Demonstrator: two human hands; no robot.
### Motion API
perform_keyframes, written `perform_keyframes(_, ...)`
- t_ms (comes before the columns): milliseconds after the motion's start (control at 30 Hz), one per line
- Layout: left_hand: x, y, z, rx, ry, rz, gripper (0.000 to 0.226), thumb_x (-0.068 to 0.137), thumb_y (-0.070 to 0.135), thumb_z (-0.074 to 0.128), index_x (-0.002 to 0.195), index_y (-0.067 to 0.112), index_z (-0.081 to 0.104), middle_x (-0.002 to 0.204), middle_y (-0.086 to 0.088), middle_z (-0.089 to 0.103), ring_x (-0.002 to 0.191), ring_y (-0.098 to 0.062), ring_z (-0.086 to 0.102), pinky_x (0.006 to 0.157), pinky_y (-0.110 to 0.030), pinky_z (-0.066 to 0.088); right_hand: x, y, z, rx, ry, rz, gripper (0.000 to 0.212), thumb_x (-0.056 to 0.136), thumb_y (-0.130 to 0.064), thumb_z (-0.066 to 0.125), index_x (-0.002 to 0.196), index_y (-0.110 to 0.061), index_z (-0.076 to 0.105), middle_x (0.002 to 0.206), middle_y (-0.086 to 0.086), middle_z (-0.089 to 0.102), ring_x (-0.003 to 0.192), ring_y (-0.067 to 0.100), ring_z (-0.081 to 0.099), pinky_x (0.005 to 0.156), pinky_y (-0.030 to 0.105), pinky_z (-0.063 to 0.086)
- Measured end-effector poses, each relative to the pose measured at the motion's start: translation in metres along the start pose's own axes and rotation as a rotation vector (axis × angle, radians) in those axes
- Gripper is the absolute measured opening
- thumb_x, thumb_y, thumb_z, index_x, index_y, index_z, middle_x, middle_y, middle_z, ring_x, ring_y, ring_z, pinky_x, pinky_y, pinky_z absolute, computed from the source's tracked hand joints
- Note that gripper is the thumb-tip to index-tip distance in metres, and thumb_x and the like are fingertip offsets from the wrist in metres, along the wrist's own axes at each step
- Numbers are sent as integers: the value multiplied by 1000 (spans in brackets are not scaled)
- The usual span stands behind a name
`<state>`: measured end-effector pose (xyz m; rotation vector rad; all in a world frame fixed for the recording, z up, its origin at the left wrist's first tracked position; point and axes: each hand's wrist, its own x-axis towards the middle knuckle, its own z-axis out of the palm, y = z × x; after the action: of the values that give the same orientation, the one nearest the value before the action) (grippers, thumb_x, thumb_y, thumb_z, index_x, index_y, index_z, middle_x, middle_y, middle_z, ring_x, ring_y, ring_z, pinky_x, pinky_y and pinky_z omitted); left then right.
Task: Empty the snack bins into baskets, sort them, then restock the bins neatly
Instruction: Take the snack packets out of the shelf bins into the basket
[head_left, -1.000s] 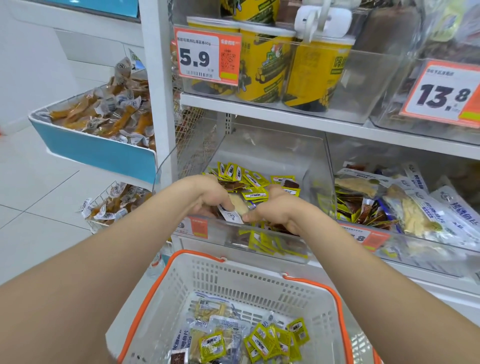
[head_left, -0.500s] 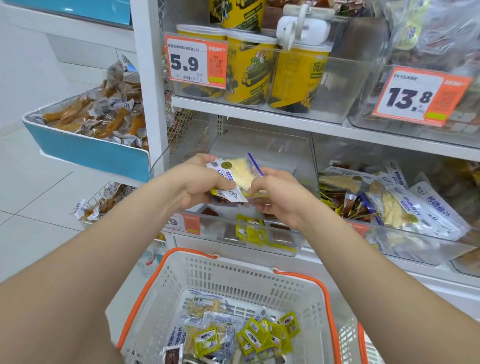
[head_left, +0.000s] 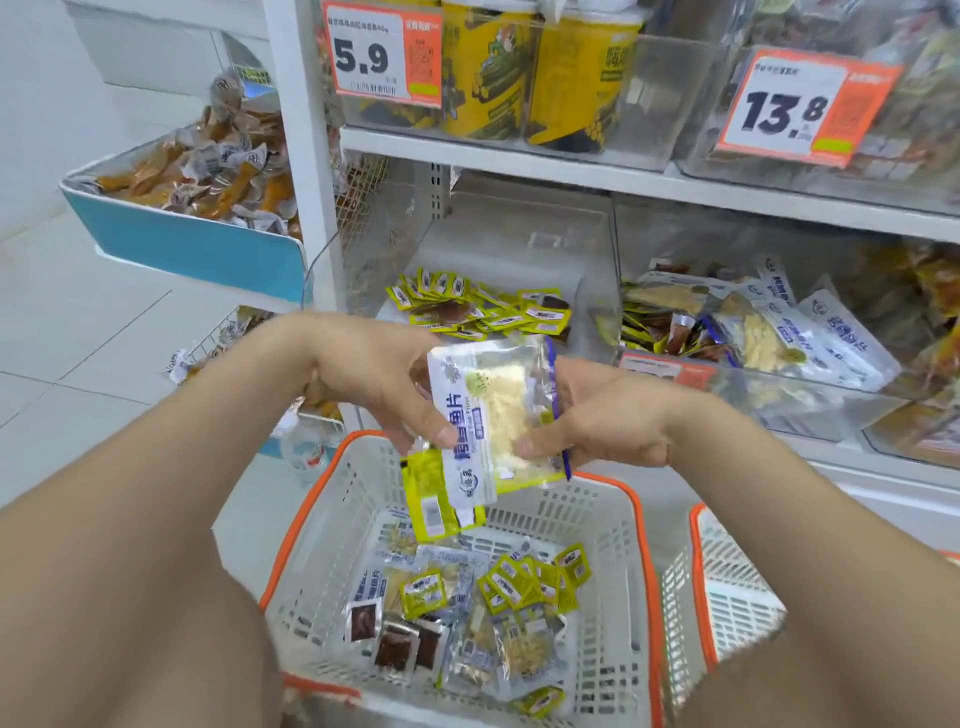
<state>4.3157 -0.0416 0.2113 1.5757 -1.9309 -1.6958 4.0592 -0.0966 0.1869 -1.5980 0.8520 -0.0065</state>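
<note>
Lower now, the white packet (head_left: 491, 410) hangs over the basket (head_left: 324, 501). Left hand (head_left: 374, 382) and right hand (head_left: 610, 418) both pinch it. A yellow packet (head_left: 428, 506) behind is half hidden.

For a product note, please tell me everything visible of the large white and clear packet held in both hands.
The packet is a flat plastic pouch: a white band with blue characters on its left, a clear window showing pale yellowish flakes, a blue strip along its right edge. It is held nearly upright above the white basket. The left hand grips its left edge, thumb on the front; the right hand pinches its lower right. A smaller yellow-green packet shows behind its lower left corner.
</note>
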Motion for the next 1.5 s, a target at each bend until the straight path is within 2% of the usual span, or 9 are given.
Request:
perform_keyframes(167, -1, -8, 4, 373, 115, -269, 24, 87, 25, 84, 108, 14, 75, 93, -6, 79, 76, -9, 73, 68, -27, 57, 1, 28, 22, -880, 92, 47, 25, 76, -7, 74, 95, -10, 57, 81, 7, 62, 69, 18, 56, 60, 36, 49)
perform_keyframes(300, 8, 0, -4, 274, 429, -85, 8, 97, 17, 68, 94, 14, 75, 81, -7, 77, 71, -18, 74, 63, -31, 58, 16, 43, 39, -1105, -36, 127, 57, 83, -25, 74, 135, -21, 51, 119, 7, 62, 106, 31, 62, 87, 40, 56)
perform_keyframes(433, 29, 1, -21, 307, 869, 19, 13, 92, 21, 65, 86, 19, 76, 70, -4, 73, 59, -11, 61, 59, -21, 48, 19, 3, 29, -850, 139, -161, 32, 94, -24, 68, 127, -25, 66, 104, -3, 76, 79, 8, 65, 84, 28, 52)
perform_keyframes(533, 51, -7, -41, 369, 1001, -53, 16, 91, 20, 65, 102, 21, 76, 93, -1, 76, 93, -21, 69, 80, -28, 50, 32, -27, 14, -398, 554, -354, 20, 89, -7, 62, 96, -23, 74, 67, -3, 72, 54, 8, 63, 63, 25, 51)
perform_keyframes(633, 73, -18, -61, 452, 851, -224, 39, 93, 20, 68, 131, 11, 66, 133, -13, 66, 126, -34, 59, 98, -34, 46, 61, -31, -11, -491, 852, -321, 26, 83, -7, 60, 97, -24, 73, 72, -6, 72, 70, 10, 68, 78, 29, 55)
perform_keyframes(767, 103, -28, -86, 435, 655, -314, 67, 85, 33, 64, 144, 5, 52, 150, -21, 50, 137, -37, 49, 110, -40, 44, 112, -28, -37, -702, 735, -43, 46, 84, -12, 63, 130, -12, 65, 124, 12, 70, 124, 37, 59, 98, 38, 50)
perform_keyframes(967, 152, -49, -116, 558, 602, -369, 68, 101, 40, 44, 164, 26, 23, 173, -16, 8, 157, -42, 16, 127, -50, 18, 175, -27, -56, -646, 670, 141, 73, 85, -17, 63, 151, -12, 34, 145, 22, 46, 138, 45, 42, 111, 48, 41)
perform_keyframes(1233, 147, -39, -114, 632, 391, -203, 42, 97, 33, 66, 138, 29, 61, 133, -6, 64, 112, -26, 61, 91, -31, 48, 199, -34, -75, -560, 485, 378, 130, 43, -72, 53, 163, -41, 14, 172, 6, 19, 157, 39, 18, 122, 60, 23)
perform_keyframes(1500, 118, -44, -117, 741, 300, -361, 113, 65, 36, 98, 158, 24, 36, 150, -3, 44, 135, -24, 51, 108, -31, 46, 209, -27, -58, -973, 158, 265, 154, 19, -93, 74, 156, -56, 14, 161, -1, 29, 149, 37, 24, 116, 58, 34)
